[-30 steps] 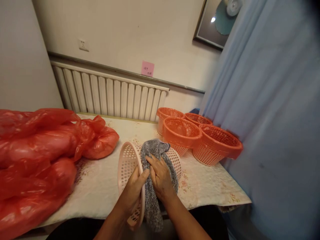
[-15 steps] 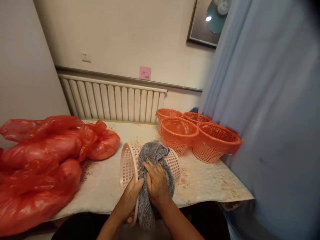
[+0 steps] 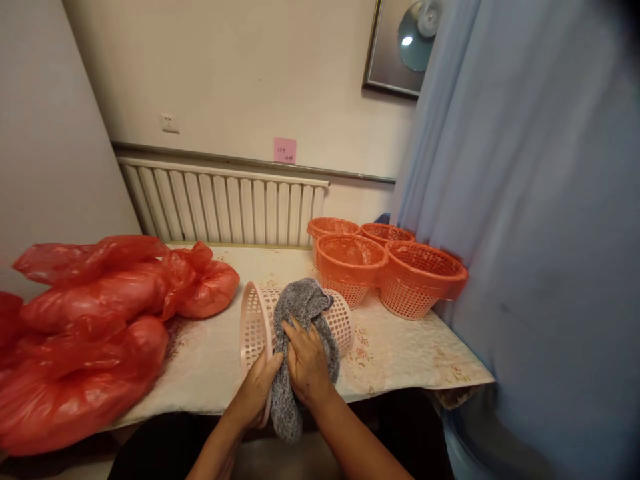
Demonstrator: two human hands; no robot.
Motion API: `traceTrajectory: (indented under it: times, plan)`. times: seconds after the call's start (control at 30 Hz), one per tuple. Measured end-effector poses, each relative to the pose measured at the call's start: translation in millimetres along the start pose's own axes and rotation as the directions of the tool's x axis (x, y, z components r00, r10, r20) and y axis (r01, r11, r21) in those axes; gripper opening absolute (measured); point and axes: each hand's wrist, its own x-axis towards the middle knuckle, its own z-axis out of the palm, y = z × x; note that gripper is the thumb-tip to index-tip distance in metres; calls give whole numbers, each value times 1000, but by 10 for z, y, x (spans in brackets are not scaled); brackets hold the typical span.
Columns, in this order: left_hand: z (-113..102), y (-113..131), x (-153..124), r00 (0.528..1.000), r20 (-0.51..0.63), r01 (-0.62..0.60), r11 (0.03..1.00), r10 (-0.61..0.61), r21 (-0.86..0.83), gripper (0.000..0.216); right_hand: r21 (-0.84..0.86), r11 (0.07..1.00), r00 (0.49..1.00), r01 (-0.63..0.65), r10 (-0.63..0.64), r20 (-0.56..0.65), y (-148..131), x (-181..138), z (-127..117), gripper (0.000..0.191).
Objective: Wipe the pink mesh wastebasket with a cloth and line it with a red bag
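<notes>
A pale pink perforated plastic basket [image 3: 256,323] lies on its side at the table's front edge, its wide mouth facing left. My left hand [image 3: 256,390] is closed on the basket's rim, thumb outside. Over the basket's outer wall is draped a grey speckled cloth [image 3: 303,300], with one end hanging below the table edge. My right hand [image 3: 307,363] presses the cloth against the wall, fingers bent into its folds; the fingertips are partly hidden.
Several baskets lined with red plastic bags [image 3: 353,263] stand at the back right, beside a blue curtain [image 3: 500,200]. Filled red plastic bags [image 3: 100,347] lie on the left of the table [image 3: 415,360]. A white radiator [image 3: 225,207] runs behind the table.
The view has shifted slightly. Both hands keep their hold on the basket and the cloth, with hardly any movement against them.
</notes>
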Motion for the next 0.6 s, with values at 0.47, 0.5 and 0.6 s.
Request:
traceTrajectory:
  times: [0.47, 0.5, 0.6]
  plan:
    - [-36, -23, -39, 999, -8, 33, 997, -33, -68, 53, -18, 1000, 999, 3, -4, -34, -13, -15, 9, 47]
    - [-32, -16, -42, 999, -10, 38, 997, -39, -73, 53, -17, 1000, 999, 1, -2, -34, -17, -15, 3, 48]
    - [-32, -10, -42, 999, -8, 36, 995, -37, -89, 54, -19, 1000, 1000, -7, 6, -31, -23, -16, -22, 47]
